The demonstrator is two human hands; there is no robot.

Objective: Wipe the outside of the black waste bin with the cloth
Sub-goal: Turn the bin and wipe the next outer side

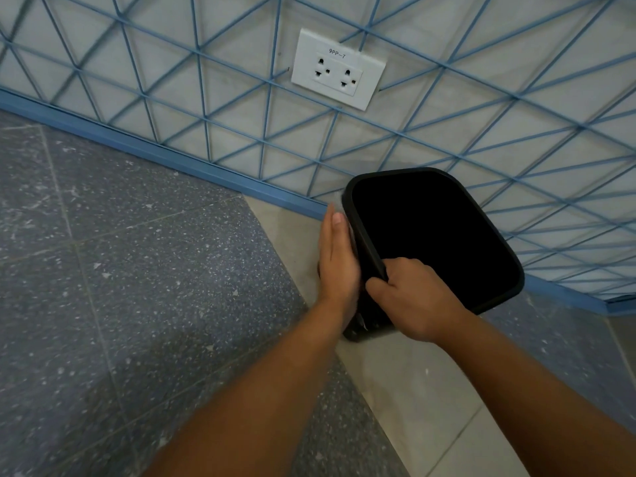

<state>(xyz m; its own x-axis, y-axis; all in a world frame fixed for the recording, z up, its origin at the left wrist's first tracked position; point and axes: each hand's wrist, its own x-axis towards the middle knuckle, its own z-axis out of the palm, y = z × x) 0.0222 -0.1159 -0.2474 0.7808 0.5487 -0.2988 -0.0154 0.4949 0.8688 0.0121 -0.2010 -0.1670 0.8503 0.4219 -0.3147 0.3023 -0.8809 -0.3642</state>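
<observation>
The black waste bin (437,235) stands on the floor against the wall, its dark inside facing up at me. My left hand (339,259) lies flat against the bin's left outer side, fingers together, pressing a pale cloth (339,204) of which only small slivers show past the fingertips and below the wrist. My right hand (411,297) grips the bin's near-left rim, thumb outside and fingers curled over the edge.
A wall with a blue line pattern and a blue skirting (172,160) runs behind the bin. A white double socket (339,68) sits on the wall above. The floor is dark speckled stone (137,287) with a pale tile strip (413,390) under the bin.
</observation>
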